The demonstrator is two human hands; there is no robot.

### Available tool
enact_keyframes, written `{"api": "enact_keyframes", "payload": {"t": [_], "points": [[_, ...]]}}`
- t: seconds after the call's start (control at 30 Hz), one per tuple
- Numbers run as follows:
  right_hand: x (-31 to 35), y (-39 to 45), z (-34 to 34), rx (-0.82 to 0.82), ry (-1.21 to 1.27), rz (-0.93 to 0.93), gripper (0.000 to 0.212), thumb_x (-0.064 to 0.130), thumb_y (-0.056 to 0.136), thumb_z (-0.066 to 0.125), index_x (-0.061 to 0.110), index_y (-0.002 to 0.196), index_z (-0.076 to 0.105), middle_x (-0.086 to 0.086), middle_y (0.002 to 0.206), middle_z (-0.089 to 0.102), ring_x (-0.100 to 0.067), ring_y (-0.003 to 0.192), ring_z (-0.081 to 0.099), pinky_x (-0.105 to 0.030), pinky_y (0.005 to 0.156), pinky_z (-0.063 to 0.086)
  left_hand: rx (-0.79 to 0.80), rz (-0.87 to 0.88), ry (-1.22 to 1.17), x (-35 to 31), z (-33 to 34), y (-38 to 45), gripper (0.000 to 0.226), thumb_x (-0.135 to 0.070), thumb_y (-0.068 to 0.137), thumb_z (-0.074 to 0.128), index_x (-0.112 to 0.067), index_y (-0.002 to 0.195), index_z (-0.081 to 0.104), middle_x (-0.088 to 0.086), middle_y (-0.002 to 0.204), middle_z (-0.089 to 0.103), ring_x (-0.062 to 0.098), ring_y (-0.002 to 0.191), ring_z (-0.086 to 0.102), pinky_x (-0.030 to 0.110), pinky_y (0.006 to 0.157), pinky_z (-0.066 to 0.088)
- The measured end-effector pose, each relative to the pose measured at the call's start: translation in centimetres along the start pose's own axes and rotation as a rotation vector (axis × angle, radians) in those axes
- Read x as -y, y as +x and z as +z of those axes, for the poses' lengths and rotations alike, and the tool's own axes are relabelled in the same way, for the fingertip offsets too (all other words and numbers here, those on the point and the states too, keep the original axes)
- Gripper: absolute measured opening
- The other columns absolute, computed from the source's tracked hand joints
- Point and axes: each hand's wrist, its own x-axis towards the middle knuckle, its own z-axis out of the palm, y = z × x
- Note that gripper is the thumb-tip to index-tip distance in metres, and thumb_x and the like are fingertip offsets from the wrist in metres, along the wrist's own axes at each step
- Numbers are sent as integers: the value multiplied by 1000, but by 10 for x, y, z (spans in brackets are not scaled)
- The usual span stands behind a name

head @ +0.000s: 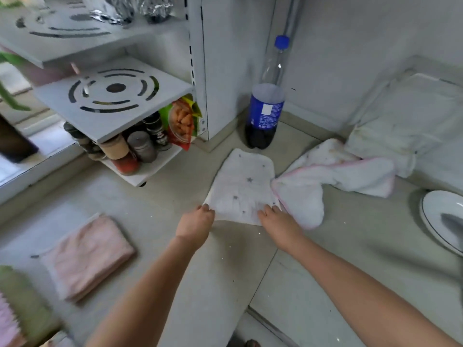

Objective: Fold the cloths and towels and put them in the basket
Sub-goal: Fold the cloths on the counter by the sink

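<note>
A white cloth with small grey stars (241, 186) lies spread on the counter in the middle. My left hand (196, 222) pinches its near left corner. My right hand (278, 221) grips its near right corner. To the right, a crumpled white towel with pink trim (325, 179) overlaps the star cloth's right edge. A folded pink towel (87, 256) lies at the near left. Another white cloth (406, 121) sits bunched at the far right. At the bottom left corner a green and pink thing (17, 306) shows; I cannot tell if it is the basket.
A cola bottle (266, 108) stands behind the star cloth by the wall. A white shelf rack (112, 101) with spice jars (130, 149) and a snack bag (184, 121) is at the back left. A white plate (441, 219) sits at the right edge.
</note>
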Motion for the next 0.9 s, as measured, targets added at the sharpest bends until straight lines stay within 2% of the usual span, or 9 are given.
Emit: {"api": "enact_keyframes", "payload": {"t": [0.17, 0.23, 0.33, 0.4, 0.5, 0.67, 0.77, 0.83, 0.9], "points": [[-1, -25, 11, 115, 111, -33, 38, -10, 82, 46, 7, 116, 47, -16, 115, 49, -28, 104, 52, -32, 66, 28, 63, 107, 93, -10, 1, -15, 28, 1, 88, 45, -11, 109, 60, 6, 115, 56, 24, 107, 56, 35, 78, 49], [-3, -35, 12, 205, 257, -32, 22, -4, 82, 49, 14, 92, 46, -11, 99, 47, -24, 86, 49, -30, 59, 27, 109, 132, 125, -14, -1, -25, 28, 0, 88, 45, -10, 109, 61, 6, 116, 54, 24, 106, 56, 34, 81, 50], [-7, -49, 7, 272, 405, 15, 32, 1, 81, 54, 21, 67, 33, 1, 77, 41, -20, 77, 44, -22, 49, 24, 218, 126, 92, -23, -4, -44, 29, -4, 86, 47, -8, 112, 60, 8, 119, 55, 25, 108, 57, 32, 84, 47], [-9, -59, -5, 285, 436, 0, 33, -1, 80, 51, 20, 65, 31, 3, 71, 37, -18, 70, 41, -22, 49, 24, 271, 110, -17, -28, -13, -54, 24, -11, 85, 51, -10, 105, 63, 8, 113, 61, 24, 102, 59, 29, 80, 48], [-21, -72, -34, 252, 461, -3, 28, -1, 78, 48, 20, 66, 34, 2, 71, 39, -15, 65, 39, -25, 51, 25, 233, 99, -192, -31, -39, -66, 2, -19, 80, 60, -20, 78, 59, -5, 83, 60, 13, 79, 53, 14, 56, 38], [-45, -92, -82, 140, 535, -15, 14, 13, 79, 56, 22, 71, 50, 4, 76, 53, -12, 68, 48, -22, 56, 36, 285, 110, -220, -33, -95, -77, 15, -23, 83, 64, -10, 89, 70, -2, 75, 60, 12, 71, 47, 14, 51, 31], [-49, -103, -110, 327, 558, -50, 15, 10, 80, 63, 19, 71, 57, 2, 72, 58, -10, 62, 57, -18, 58, 47, 295, 17, -414, -30, -121, -75, 18, -14, 80, 61, -12, 63, 68, -6, 59, 62, 15, 58, 59, 12, 49, 39], [-46, -110, -122, 550, 556, -56, 12, 7, 80, 68, 14, 71, 62, -2, 72, 60, -16, 64, 62, -24, 67, 57, 426, 5, -551, -31, -136, -79, 18, -11, 80, 65, -15, 63, 70, -1, 68, 69, 15, 69, 70, 13, 58, 49], [-43, -116, -127, 616, 506, -67, 6, 6, 79, 68, 10, 74, 66, -4, 75, 62, -20, 68, 64, -28, 72, 59, 577, -5, -641, -35, -149, -85, 15, -6, 82, 68, -12, 68, 71, 2, 74, 70, 17, 76, 71, 19, 71, 56]]}}
